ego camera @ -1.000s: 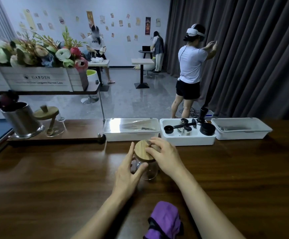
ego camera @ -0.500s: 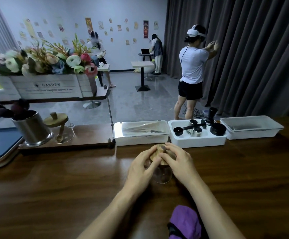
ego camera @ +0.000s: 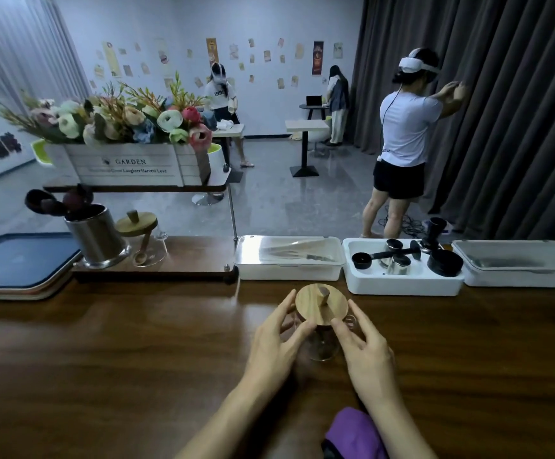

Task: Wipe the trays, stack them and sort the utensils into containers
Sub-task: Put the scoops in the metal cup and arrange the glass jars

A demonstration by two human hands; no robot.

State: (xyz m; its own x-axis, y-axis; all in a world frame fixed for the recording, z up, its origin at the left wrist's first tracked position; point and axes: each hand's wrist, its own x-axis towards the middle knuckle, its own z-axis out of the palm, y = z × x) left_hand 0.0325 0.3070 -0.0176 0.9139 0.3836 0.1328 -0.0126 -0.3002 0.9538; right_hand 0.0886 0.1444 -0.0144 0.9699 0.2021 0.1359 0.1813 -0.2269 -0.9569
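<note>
Left hand (ego camera: 274, 346), right hand (ego camera: 367, 349) uncovered lid (ego camera: 315, 309), wooden table (ego camera: 103, 359), curtain (ego camera: 517, 111)

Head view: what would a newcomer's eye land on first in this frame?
The jar, wooden lid on, stands mid-frame on the table between the left hand and right hand, both close against it. Next come the flower box on the shelf at left and the white bin of black and steel utensils behind the jar, to its right. A purple cloth lies at the near edge.
</note>
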